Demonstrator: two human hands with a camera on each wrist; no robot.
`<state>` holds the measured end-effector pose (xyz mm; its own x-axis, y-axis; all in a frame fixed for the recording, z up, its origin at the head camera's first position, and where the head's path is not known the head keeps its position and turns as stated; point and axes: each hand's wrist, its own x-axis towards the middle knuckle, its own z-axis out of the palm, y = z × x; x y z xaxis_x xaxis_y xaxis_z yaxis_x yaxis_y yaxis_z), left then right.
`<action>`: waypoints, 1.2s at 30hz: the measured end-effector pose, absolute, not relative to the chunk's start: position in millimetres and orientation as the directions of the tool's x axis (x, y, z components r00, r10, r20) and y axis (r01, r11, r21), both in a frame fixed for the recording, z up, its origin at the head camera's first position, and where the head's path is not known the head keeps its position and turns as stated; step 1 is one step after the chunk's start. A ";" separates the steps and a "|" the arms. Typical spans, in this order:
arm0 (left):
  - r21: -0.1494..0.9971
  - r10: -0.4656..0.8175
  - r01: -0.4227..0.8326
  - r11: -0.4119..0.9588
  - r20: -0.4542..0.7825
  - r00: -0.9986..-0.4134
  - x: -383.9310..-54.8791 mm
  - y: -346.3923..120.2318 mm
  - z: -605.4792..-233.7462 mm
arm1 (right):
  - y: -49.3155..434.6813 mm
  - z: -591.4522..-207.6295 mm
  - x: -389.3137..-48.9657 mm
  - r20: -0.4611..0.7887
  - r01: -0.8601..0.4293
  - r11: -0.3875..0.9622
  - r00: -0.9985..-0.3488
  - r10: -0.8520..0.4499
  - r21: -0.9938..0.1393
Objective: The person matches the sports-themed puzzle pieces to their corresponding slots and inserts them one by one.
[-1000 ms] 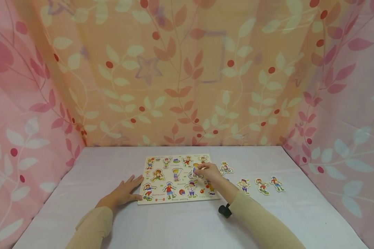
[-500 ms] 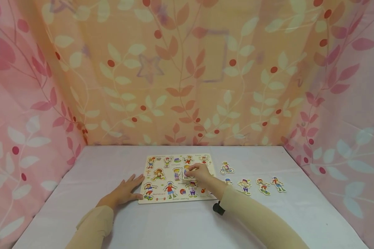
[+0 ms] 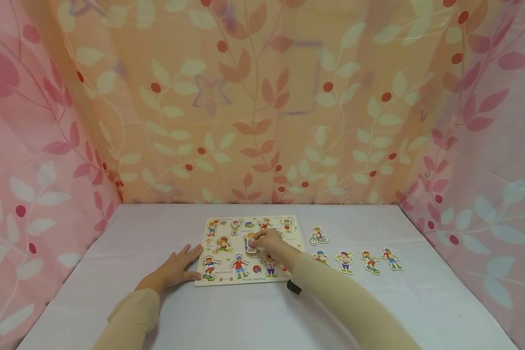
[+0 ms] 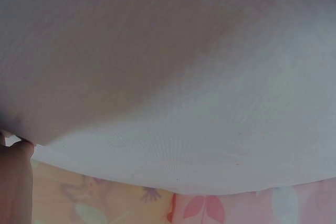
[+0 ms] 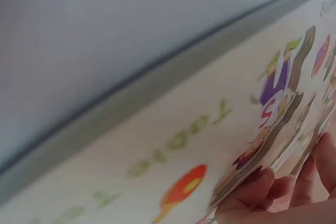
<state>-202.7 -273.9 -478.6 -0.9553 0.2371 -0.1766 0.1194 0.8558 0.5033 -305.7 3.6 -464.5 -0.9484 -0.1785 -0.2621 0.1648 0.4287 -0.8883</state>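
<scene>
Puzzle board, lower centre of frame, seems partly filled | your right hand pinches a piece at board's middle | your left hand lies straight-fingered at left edge | five loose pieces, right side, probably remain

In the head view, the table is lit softly and evenly, with only a faint shadow cast beside the left sleeve at its front edge. The back curtain is tinted warmly; the side curtains are stretched by wide-angle distortion. Small print on the board is barely resolved. In the left wrist view, the table is dimmed by a broad, soft-edged shadow. In the right wrist view, the lettering is blurred.
</scene>
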 end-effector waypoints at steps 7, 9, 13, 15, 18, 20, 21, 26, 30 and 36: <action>0.518 0.258 0.142 0.843 -0.159 -0.953 -201.1 -273.7 -476.2 | -7.0 -462.1 -306.8 -0.281 0.141 0.594 -0.948 -0.150 -0.792; 0.521 0.258 0.146 0.841 -0.151 -0.954 -200.9 -273.5 -475.9 | -7.9 -459.7 -305.4 -0.269 0.124 0.606 -0.951 -0.154 -0.786; 0.519 0.242 0.133 0.845 -0.149 -0.959 -201.4 -273.7 -475.9 | -7.1 -454.0 -304.1 -0.238 0.072 0.607 -0.951 -0.198 -0.791; 0.517 0.240 0.130 0.846 -0.153 -0.959 -202.2 -273.8 -476.3 | -5.4 -452.8 -303.9 -0.240 0.060 0.604 -0.945 -0.221 -0.794; 0.517 0.245 0.134 0.845 -0.151 -0.958 -202.7 -273.8 -477.2 | -2.6 -459.3 -308.0 -0.253 0.058 0.602 -0.936 -0.246 -0.797; 0.520 0.248 0.137 0.843 -0.150 -0.957 -203.1 -273.8 -478.2 | 1.3 -466.4 -310.7 -0.246 0.039 0.595 -0.931 -0.271 -0.803; 0.522 0.250 0.139 0.842 -0.149 -0.957 -203.3 -273.9 -479.0 | 3.6 -469.5 -311.6 -0.253 0.042 0.589 -0.926 -0.281 -0.807; 0.519 0.242 0.130 0.845 -0.154 -0.958 -203.2 -275.5 -479.9 | 13.0 -472.8 -305.1 -0.256 0.027 0.537 -0.899 -0.355 -0.843; 0.517 0.237 0.127 0.847 -0.153 -0.959 -202.6 -277.4 -480.5 | 17.0 -472.1 -298.8 -0.203 -0.013 0.517 -0.911 -0.359 -0.856; 0.525 0.269 0.173 0.834 -0.113 -0.957 -201.3 -275.1 -479.9 | 32.0 -459.5 -299.2 -0.166 -0.037 0.494 -0.918 -0.361 -0.869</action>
<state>-201.3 -275.1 -479.9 -0.9565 0.2690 -0.1127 0.1726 0.8336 0.5246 -299.2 32.0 -459.5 -0.9177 -0.3610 -0.1660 -0.0373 0.4942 -0.8685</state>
